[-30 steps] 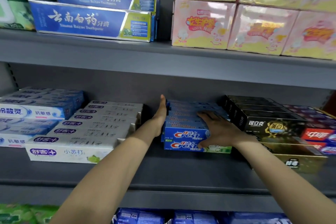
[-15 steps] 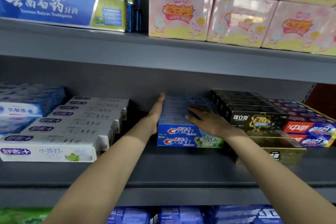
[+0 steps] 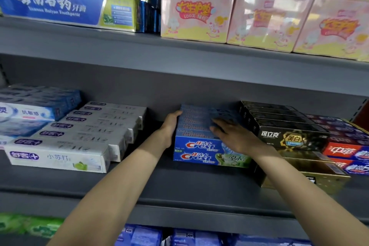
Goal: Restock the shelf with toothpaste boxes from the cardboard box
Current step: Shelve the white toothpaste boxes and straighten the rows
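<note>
1. Head view, where things stand: your left hand (image 3: 171,126) lies flat, fingers straight, against the left end of the blue Crest toothpaste boxes (image 3: 201,146), and your right hand (image 3: 231,136) rests palm-down with spread fingers on top of that stack. Neither hand is curled round a box. The stack sits on the middle shelf (image 3: 179,181), between your two hands (the cardboard box is not in view).

2. Head view, what could go wrong: just right of your right hand, the black boxes (image 3: 289,136) touch or nearly touch the stack. Push too hard from the left and you could shove that row askew. Press down unevenly and the top boxes may slide off the lower ones, or the front boxes may creep toward the shelf edge. To the left of your left hand is a gap before the white boxes (image 3: 65,152), so a box slipping that way has nothing to stop it.

3. Head view, against the earlier frames: your hands and the stack keep the same arrangement; your left fingers now curve slightly more over the stack's far corner, and the front boxes look squarer.
</note>
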Demonstrator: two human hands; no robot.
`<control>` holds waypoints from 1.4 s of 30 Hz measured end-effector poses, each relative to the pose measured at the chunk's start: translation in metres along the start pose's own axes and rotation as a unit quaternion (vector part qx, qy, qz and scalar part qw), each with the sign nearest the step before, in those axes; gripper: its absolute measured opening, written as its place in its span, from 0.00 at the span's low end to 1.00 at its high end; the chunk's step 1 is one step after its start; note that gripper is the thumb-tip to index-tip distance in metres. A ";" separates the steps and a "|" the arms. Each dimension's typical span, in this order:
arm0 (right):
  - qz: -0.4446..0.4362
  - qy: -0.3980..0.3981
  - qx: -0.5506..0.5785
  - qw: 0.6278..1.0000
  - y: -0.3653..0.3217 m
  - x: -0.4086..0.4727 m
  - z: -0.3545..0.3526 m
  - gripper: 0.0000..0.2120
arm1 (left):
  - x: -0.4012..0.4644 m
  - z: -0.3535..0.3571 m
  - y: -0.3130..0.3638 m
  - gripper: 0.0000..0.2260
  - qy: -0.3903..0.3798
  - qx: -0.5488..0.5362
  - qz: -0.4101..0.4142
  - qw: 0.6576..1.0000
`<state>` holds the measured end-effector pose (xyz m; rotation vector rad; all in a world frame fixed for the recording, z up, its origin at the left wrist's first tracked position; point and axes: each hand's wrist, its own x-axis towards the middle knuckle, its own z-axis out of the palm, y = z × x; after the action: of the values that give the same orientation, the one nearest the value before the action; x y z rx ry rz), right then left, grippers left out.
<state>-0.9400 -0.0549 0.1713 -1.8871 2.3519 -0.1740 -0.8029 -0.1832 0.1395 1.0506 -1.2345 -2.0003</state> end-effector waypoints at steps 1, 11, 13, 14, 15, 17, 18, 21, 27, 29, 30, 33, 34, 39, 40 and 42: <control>0.012 -0.002 0.002 1.000 0.003 0.002 0.002 0.26 | 0.001 0.000 -0.002 0.17 0.001 -0.012 -0.004 1.000; 0.037 -0.041 -0.012 0.998 0.010 0.008 0.005 0.29 | -0.004 0.009 -0.010 0.15 0.011 -0.082 -0.002 0.997; 0.035 -0.036 -0.014 0.999 0.010 0.008 0.006 0.29 | -0.005 0.007 -0.009 0.16 0.014 -0.065 0.005 0.998; 0.034 -0.033 -0.014 0.999 0.011 0.008 0.006 0.29 | -0.005 0.005 -0.009 0.17 0.016 -0.055 0.007 0.998; 0.033 -0.031 -0.014 0.999 0.011 0.008 0.006 0.29 | -0.005 0.003 -0.009 0.17 0.019 -0.047 0.010 0.999; 0.031 -0.029 -0.013 0.999 0.012 0.007 0.006 0.29 | -0.004 -0.001 -0.009 0.17 0.028 -0.025 0.018 0.999; 0.031 -0.030 -0.013 0.999 0.013 0.007 0.007 0.29 | -0.005 -0.001 -0.009 0.16 0.030 -0.015 0.017 0.999; 0.028 -0.035 -0.016 0.999 0.012 0.010 0.006 0.29 | -0.013 0.006 -0.007 0.14 0.026 -0.013 0.005 1.000; 0.003 -0.044 0.013 0.999 0.011 0.003 0.001 0.33 | -0.023 0.006 -0.004 0.14 0.030 0.005 0.016 0.999; -0.007 -0.037 0.009 0.999 0.009 -0.006 -0.003 0.34 | -0.024 0.005 -0.004 0.15 0.035 0.004 0.025 0.999; -0.009 -0.034 -0.001 0.999 0.007 -0.011 -0.004 0.34 | -0.024 0.005 -0.005 0.16 0.040 0.003 0.035 0.999; 0.007 -0.012 -0.052 0.999 0.001 -0.026 0.001 0.36 | -0.026 0.006 -0.009 0.16 0.047 0.047 0.074 0.995; 0.011 -0.005 -0.064 0.998 0.000 -0.028 0.003 0.37 | -0.027 0.006 -0.010 0.16 0.043 0.061 0.079 0.994; 0.001 -0.004 -0.075 0.997 0.000 -0.026 0.005 0.40 | -0.040 0.009 -0.007 0.15 0.030 0.059 0.067 0.996; -0.003 -0.007 -0.079 0.997 0.001 -0.026 0.005 0.42 | -0.042 0.008 -0.007 0.14 0.027 0.053 0.071 0.996; -0.017 -0.011 -0.090 0.996 0.004 -0.027 0.004 0.46 | -0.045 0.007 -0.011 0.14 0.023 0.064 0.088 0.994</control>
<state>-0.9370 -0.0274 0.1671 -1.9971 2.3952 0.0578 -0.7855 -0.1407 0.1464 1.0033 -1.3964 -1.7744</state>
